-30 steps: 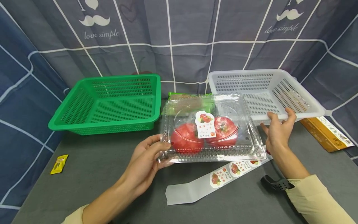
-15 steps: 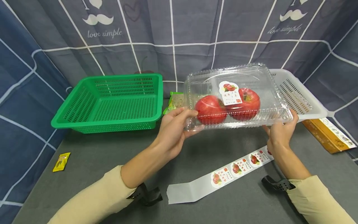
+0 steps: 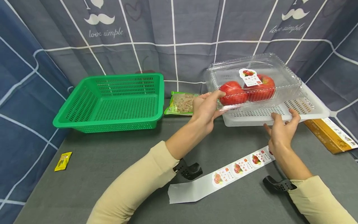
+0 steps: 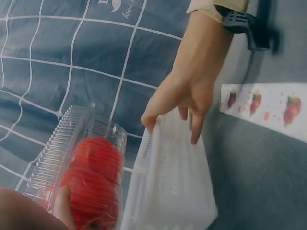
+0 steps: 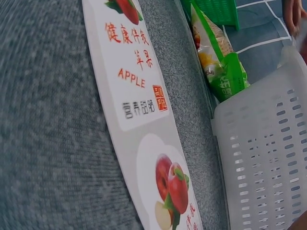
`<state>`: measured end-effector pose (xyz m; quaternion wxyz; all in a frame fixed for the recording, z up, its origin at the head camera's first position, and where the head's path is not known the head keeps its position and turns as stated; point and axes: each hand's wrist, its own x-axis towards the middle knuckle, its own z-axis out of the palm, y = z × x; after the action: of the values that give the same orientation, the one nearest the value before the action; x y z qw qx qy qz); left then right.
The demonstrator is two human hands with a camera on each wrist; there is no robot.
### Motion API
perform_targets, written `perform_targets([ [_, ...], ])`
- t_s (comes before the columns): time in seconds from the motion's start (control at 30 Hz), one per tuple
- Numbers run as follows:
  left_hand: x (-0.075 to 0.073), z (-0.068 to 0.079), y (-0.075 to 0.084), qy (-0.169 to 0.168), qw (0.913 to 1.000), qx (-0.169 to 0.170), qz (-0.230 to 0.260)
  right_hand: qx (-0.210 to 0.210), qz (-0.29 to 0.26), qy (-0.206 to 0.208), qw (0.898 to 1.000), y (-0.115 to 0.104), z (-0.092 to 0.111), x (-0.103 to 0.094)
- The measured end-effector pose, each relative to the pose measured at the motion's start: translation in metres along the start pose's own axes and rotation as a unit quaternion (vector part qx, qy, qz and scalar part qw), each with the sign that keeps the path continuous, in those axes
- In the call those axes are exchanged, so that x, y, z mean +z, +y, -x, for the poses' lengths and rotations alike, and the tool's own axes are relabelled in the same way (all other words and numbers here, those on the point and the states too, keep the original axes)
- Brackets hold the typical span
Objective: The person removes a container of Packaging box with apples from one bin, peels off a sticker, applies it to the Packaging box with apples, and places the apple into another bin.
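Observation:
My left hand (image 3: 207, 109) grips the left front edge of a clear plastic clamshell box (image 3: 282, 68). Inside the box are two red apples (image 3: 233, 92), and a white apple sticker (image 3: 250, 77) is on its lid. The box is above the white plastic basket (image 3: 251, 116), tilted, its lid shut. With its fingers on the basket's front rim, my right hand (image 3: 282, 133) holds the basket. The left wrist view shows the same apples (image 4: 93, 182) in the box, and the right hand (image 4: 187, 96) gripping the basket's edge (image 4: 177, 182).
A green basket (image 3: 117, 126) stands at the left. Between the baskets lies a green-edged food packet (image 3: 181, 103). A strip of apple stickers (image 3: 193, 189) lies in front, a small yellow packet (image 3: 63, 161) at far left, and a brown box (image 3: 330, 135) at right.
My left hand has lifted the clamshell box up and to the right, from in front of the food packet to above the white basket. The right hand stays at the basket rim.

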<state>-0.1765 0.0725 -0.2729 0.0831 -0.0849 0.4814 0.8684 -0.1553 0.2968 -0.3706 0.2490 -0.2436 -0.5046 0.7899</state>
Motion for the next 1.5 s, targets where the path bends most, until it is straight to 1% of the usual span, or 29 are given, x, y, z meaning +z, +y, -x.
perform_targets([
  [0.1,0.018,-0.005,-0.009,0.014,0.9998,-0.005,0.016,0.001,0.005,0.003,1.0,-0.001,0.0,-0.001],
  [0.2,0.033,-0.01,-0.015,0.028,0.9992,-0.006,0.029,0.002,0.011,0.005,1.0,-0.001,0.0,0.0],
  [0.27,0.039,-0.012,-0.019,0.038,0.9986,-0.008,0.034,0.003,0.016,0.006,1.0,0.0,0.0,0.001],
  [0.37,0.043,-0.016,-0.024,0.053,0.9981,-0.011,0.029,0.002,0.02,0.002,1.0,0.002,-0.001,0.005],
  [0.5,0.047,-0.024,-0.031,0.065,0.9978,-0.006,0.006,-0.001,0.013,0.0,1.0,0.003,-0.002,0.007],
  [0.67,0.061,-0.033,-0.042,0.094,0.9933,0.007,-0.067,-0.006,-0.005,0.006,1.0,0.001,-0.003,0.004],
  [0.73,0.067,-0.036,-0.047,0.107,0.9893,0.01,-0.098,-0.005,-0.005,0.008,1.0,0.0,-0.003,0.003],
  [0.8,0.071,-0.038,-0.051,0.12,0.983,0.017,-0.138,-0.001,-0.003,0.009,1.0,0.0,-0.004,0.001],
  [0.87,0.074,-0.039,-0.056,0.134,0.9742,0.025,-0.18,0.001,0.004,0.012,1.0,0.0,-0.003,0.0],
  [0.97,0.076,-0.04,-0.061,0.154,0.9572,0.029,-0.243,0.003,0.01,0.017,1.0,-0.001,-0.003,-0.001],
  [1.03,0.077,-0.041,-0.064,0.159,0.9509,0.029,-0.264,0.006,0.012,0.019,1.0,-0.001,-0.003,-0.001],
  [1.07,0.077,-0.042,-0.065,0.16,0.9475,0.029,-0.275,0.007,0.012,0.02,1.0,-0.001,-0.003,-0.001],
  [1.13,0.076,-0.044,-0.066,0.158,0.9435,0.028,-0.29,0.008,0.013,0.02,1.0,-0.001,-0.003,0.0],
  [1.2,0.076,-0.046,-0.067,0.148,0.9429,0.026,-0.297,0.006,0.013,0.02,1.0,0.0,-0.003,0.0],
  [1.3,0.075,-0.05,-0.067,0.131,0.9482,0.012,-0.289,0.0,0.017,0.019,1.0,0.0,-0.002,0.002],
  [1.4,0.073,-0.051,-0.067,0.106,0.9554,-0.002,-0.276,-0.006,0.022,0.017,1.0,0.0,-0.001,0.002],
  [1.43,0.073,-0.051,-0.067,0.099,0.9562,-0.004,-0.275,-0.007,0.024,0.017,1.0,0.0,-0.001,0.002],
  [1.5,0.073,-0.052,-0.067,0.085,0.9546,-0.009,-0.285,-0.011,0.026,0.016,0.999,0.001,0.0,0.002],
])
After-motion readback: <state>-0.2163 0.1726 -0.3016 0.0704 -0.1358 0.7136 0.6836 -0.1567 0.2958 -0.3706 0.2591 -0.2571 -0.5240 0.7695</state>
